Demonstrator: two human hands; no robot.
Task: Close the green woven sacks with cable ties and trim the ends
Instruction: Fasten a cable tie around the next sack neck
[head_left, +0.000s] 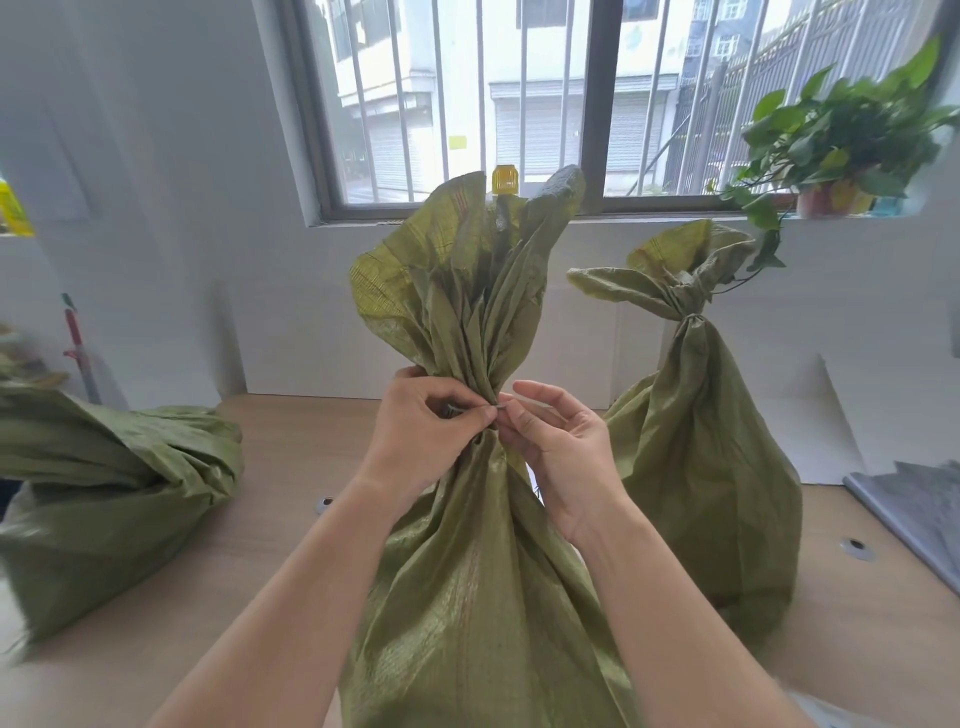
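A green woven sack (467, 571) stands upright in front of me on the wooden table (291, 467), its top gathered into a narrow neck. My left hand (421, 421) pinches the head of a pale cable tie (501, 410) at the neck. My right hand (558, 441) pinches the tie's other end between thumb and forefinger, the rest of its fingers spread loosely. A second green sack (717, 467) stands to the right, its neck cinched with a tie. A third green sack (104, 488) lies slumped at the left, its mouth untied.
A barred window (519, 104) is behind the table, with a potted trailing plant (841, 150) on the sill at right. A grey slab (924, 514) lies at the table's right edge. A red-handled tool (78, 343) leans on the wall at left.
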